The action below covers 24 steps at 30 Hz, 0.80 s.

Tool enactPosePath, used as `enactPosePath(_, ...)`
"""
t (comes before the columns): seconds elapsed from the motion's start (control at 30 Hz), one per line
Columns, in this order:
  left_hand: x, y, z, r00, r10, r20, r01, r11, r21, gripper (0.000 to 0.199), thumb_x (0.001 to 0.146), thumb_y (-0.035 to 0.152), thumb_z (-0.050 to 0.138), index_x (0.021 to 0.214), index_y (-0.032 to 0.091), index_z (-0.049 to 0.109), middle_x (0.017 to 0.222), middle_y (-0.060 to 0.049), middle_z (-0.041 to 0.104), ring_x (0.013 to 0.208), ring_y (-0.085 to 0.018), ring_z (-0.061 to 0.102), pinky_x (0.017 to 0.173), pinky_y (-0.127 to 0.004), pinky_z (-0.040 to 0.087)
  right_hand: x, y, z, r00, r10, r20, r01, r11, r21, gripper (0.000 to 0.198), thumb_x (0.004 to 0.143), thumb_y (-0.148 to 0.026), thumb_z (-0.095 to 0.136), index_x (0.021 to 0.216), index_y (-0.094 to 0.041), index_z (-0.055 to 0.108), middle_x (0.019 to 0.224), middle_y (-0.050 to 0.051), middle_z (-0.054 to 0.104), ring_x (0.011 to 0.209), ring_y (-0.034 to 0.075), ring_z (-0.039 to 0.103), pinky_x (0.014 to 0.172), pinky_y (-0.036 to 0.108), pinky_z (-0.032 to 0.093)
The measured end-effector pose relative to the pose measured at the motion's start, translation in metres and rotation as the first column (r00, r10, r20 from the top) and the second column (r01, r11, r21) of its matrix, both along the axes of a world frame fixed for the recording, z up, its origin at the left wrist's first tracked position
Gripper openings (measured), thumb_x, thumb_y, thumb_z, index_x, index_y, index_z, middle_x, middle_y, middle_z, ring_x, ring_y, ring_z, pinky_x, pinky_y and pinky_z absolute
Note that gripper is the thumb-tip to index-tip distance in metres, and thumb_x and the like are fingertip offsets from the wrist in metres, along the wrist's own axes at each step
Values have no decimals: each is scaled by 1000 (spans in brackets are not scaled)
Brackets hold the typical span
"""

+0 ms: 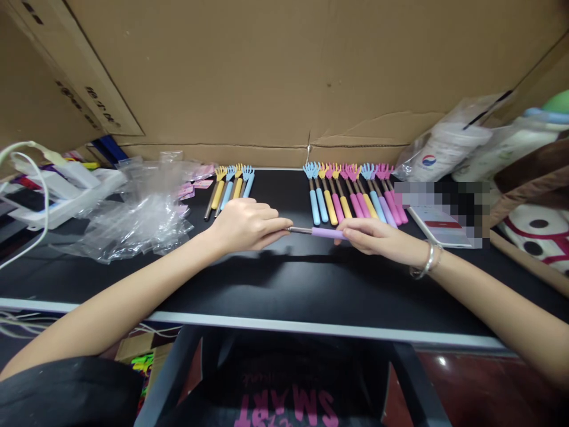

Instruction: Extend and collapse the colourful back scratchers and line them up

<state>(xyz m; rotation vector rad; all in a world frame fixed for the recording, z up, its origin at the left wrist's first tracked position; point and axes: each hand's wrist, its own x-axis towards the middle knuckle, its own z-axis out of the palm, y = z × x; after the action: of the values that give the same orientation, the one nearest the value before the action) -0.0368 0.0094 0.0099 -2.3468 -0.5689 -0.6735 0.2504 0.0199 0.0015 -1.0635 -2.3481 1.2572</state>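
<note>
Between my two hands, a metal rod with a purple sleeve, a back scratcher (323, 233), is held level above the black table. My left hand (253, 225) is closed on the rod's thin metal end, and any claw there is hidden by the fingers. At the other end, my right hand (377, 238) grips the purple sleeve. Beyond my right hand lies a row of back scratchers (336, 204) with blue, yellow, pink and purple handles, claws pointing away. Several more back scratchers (229, 188), yellow and blue, lie behind my left hand.
Crumpled clear plastic bags (137, 213) lie at left beside a white power strip (71, 193) with cables. On the right are a phone (440, 228), a bagged Pepsi cup (453, 151) and a red-and-white patterned item (540, 228). A cardboard wall (267, 77) closes off the back.
</note>
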Motion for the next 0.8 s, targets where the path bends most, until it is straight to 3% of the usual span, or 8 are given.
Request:
enactPosePath(0.17,1,1,-6,999,10,35,-4,985,-172,24,91,34,49,87,22,70,60,4,62,55,-10,58,49,-25,30,-1,-2,7,995,-40,96,20,979,205,46,89,-54,38,86,-15,62,62,-2,45,54,8,39,53,24,31)
enactPosePath(0.37,3,2,-12,994,64,87,-20,903,-429,24,90,36,50,88,23,70,65,4,66,61,-11,62,50,-23,31,-1,-2,10,984,-73,163,10,933,359,48,90,-52,34,82,-17,65,75,4,60,69,13,51,63,26,35)
enactPosePath(0.67,2,4,-9,995,63,77,-15,859,-513,26,91,37,49,87,21,70,73,1,70,64,-12,63,54,-22,33,-2,-6,10,978,-93,186,-3,888,460,44,90,-49,34,85,-18,65,66,1,59,57,11,50,56,24,34)
enactPosePath(0.8,2,5,-11,993,83,80,-16,790,-613,27,91,38,49,88,21,70,78,1,71,67,-11,63,56,-21,33,-1,-5,7,965,-134,225,-6,847,532,44,90,-51,34,88,-19,65,69,2,63,58,11,54,57,24,34)
